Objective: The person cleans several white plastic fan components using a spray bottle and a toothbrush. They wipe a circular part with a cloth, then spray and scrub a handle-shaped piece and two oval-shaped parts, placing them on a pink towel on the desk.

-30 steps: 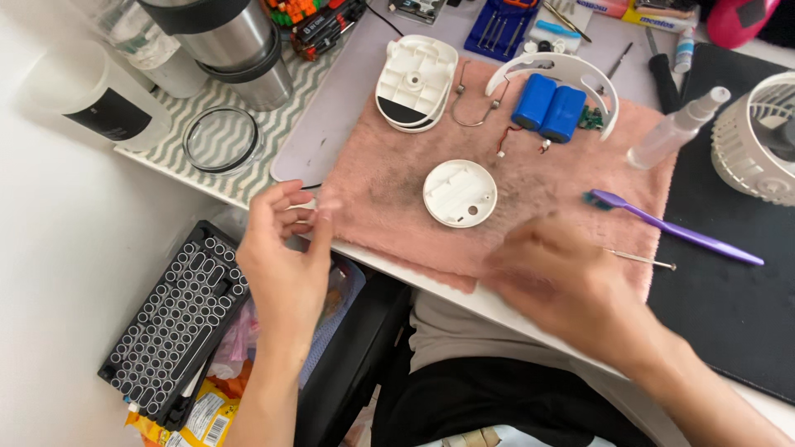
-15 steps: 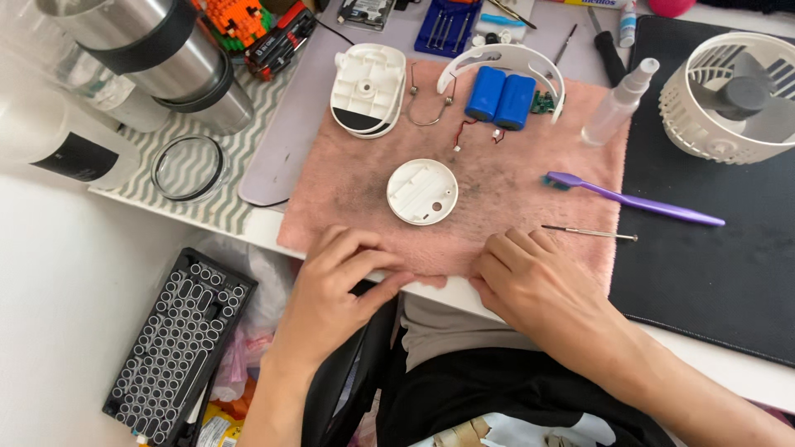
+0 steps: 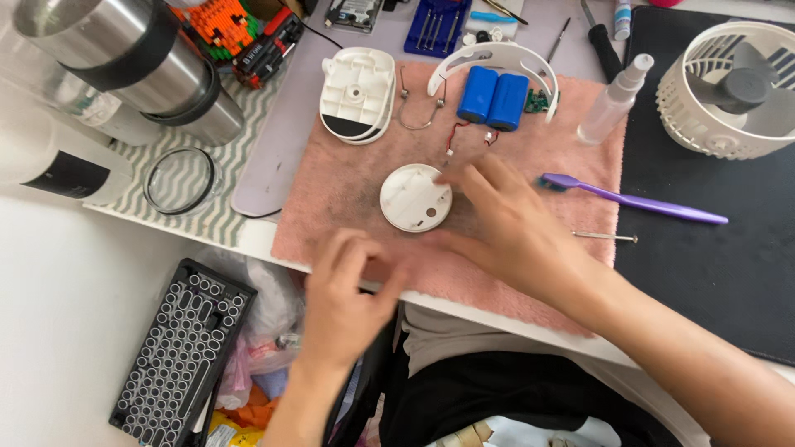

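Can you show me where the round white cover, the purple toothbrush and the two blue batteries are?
round white cover (image 3: 416,197), head view, centre of its flat face.
purple toothbrush (image 3: 654,205), head view, middle of its handle.
blue batteries (image 3: 494,98), head view, where the two cells meet.

My workbench, seen from above
White desk (image 3: 248,236) in even light; my black mat (image 3: 704,273) at right, white floor (image 3: 66,314) below.

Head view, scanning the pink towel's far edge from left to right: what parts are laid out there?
White housing shell → bent wire clip → pair of blue battery cells inside the white curved band → clear spray bottle, all on the pink towel.
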